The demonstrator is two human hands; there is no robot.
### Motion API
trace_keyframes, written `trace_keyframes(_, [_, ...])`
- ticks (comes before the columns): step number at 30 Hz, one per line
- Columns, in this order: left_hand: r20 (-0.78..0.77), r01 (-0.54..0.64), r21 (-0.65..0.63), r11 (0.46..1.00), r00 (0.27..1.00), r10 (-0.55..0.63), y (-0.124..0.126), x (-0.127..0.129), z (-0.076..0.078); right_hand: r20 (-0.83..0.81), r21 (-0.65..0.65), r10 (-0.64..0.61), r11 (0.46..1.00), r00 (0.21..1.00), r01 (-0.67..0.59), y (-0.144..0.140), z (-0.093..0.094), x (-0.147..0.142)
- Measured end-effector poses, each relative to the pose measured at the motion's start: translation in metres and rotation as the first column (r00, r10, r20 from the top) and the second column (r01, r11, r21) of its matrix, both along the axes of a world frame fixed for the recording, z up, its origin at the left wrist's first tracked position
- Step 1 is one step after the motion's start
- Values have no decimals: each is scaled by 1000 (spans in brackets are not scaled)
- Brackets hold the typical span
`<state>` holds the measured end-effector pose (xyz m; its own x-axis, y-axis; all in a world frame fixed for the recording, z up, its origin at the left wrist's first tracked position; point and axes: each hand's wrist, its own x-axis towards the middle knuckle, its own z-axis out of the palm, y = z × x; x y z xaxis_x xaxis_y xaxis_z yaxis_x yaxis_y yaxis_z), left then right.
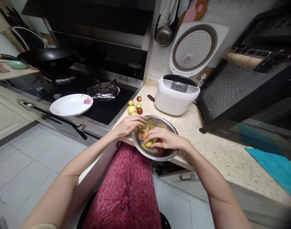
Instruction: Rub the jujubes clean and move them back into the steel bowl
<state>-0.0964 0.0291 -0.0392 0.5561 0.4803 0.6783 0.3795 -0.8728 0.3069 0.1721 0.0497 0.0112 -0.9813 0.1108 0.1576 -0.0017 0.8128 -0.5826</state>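
Note:
A steel bowl [175,155] stands at the counter's front edge, tilting slightly toward me, with several green and reddish-brown jujubes [148,144] inside. My right hand [163,138] reaches into it, fingers and thumb curled around jujubes; its palm hides some of the fruit. At the bowl's left rim lies my left hand [130,125], fingers stretched over the edge, holding no fruit that I can see. Just beyond that hand, several more jujubes [131,110] form a small group on the counter, some yellow-green, some brown.
A white rice cooker [175,101] with its lid raised sits behind the bowl. To the left, a white plate [70,105] overhangs the stove's front edge, near a black wok [48,57]. A dark oven [250,95] and a blue cloth [274,168] are at right.

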Motion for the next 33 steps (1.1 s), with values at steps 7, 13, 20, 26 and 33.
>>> trace_keyframes(7, [-8, -6, -4, 1000, 1000, 6, 0, -1, -1, -69, -56, -24, 998, 997, 20, 1, 0, 1])
trace_keyframes(13, [-19, -15, 15, 1000, 1000, 15, 0, 0, 1, -265, -93, -165, 985, 950, 145, 2, 4, 2])
trace_keyframes(20, [96, -117, 106, 988, 990, 107, -2, 1, 0, -430, -90, -449, 885, 783, 457, 30, 6, 4])
trace_keyframes(26, [233, -177, 105, 979, 961, 148, -3, 2, -1, -262, -10, -563, 814, 784, 581, 92, 4, -32])
trace_keyframes(33, [180, -153, 174, 973, 976, 121, -3, 0, -2, -72, 168, -534, 826, 842, 538, 118, -4, -83])
